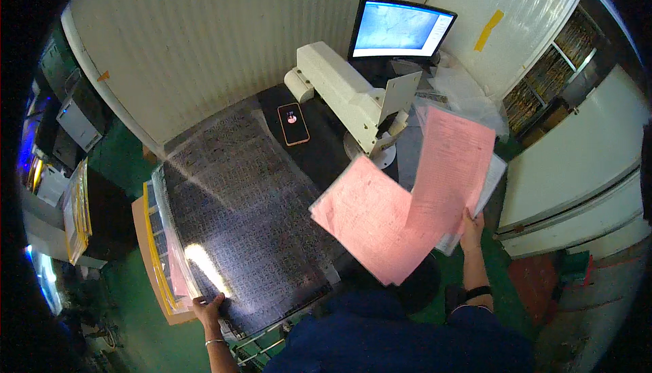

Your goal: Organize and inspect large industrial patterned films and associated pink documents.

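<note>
My right hand (472, 229) grips the right edge of an upright pink sheet (455, 162) with faint printed lines. Another pink sheet (367, 213) lies tilted to its left, overlapped by the upright one. White sheets (490, 183) show behind the pink ones on the right. My left hand (208, 309) is closed at the near left corner of a large dark patterned sheet (244, 217), thumb on top; the fingers beneath are partly hidden. The dark sheet spreads over the table and has a glossy surface with a bright reflection.
A cream-coloured bench device (339, 84) stands behind the sheets, with a lit monitor (401, 30) beyond it. A phone (293, 124) rests left of the device. Clear plastic film (468, 91) is heaped at the back right. Yellow-edged boards (157, 251) lean beside the table's left side.
</note>
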The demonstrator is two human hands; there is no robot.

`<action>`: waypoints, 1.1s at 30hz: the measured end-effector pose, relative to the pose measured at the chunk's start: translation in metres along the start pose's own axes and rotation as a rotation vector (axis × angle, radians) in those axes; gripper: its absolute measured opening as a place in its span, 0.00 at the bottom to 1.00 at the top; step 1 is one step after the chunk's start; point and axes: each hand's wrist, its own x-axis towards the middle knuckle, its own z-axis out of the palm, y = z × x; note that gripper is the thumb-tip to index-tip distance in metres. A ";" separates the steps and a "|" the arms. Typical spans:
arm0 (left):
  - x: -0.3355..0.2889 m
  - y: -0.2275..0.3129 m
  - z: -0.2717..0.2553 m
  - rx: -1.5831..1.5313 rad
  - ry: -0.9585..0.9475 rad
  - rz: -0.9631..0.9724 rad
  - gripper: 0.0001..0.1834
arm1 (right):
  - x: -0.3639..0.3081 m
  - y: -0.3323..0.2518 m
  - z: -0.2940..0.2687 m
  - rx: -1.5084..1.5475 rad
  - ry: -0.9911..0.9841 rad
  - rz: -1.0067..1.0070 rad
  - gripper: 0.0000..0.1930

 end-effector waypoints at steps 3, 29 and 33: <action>-0.013 0.032 0.004 0.025 -0.019 -0.043 0.33 | -0.007 0.028 -0.006 -0.087 0.161 0.050 0.16; -0.018 0.056 0.002 0.280 -0.011 -0.002 0.39 | 0.036 0.076 0.090 -0.827 -1.032 0.192 0.22; -0.013 0.023 -0.001 0.299 0.049 0.140 0.40 | 0.023 0.048 0.095 -0.626 -0.963 0.186 0.20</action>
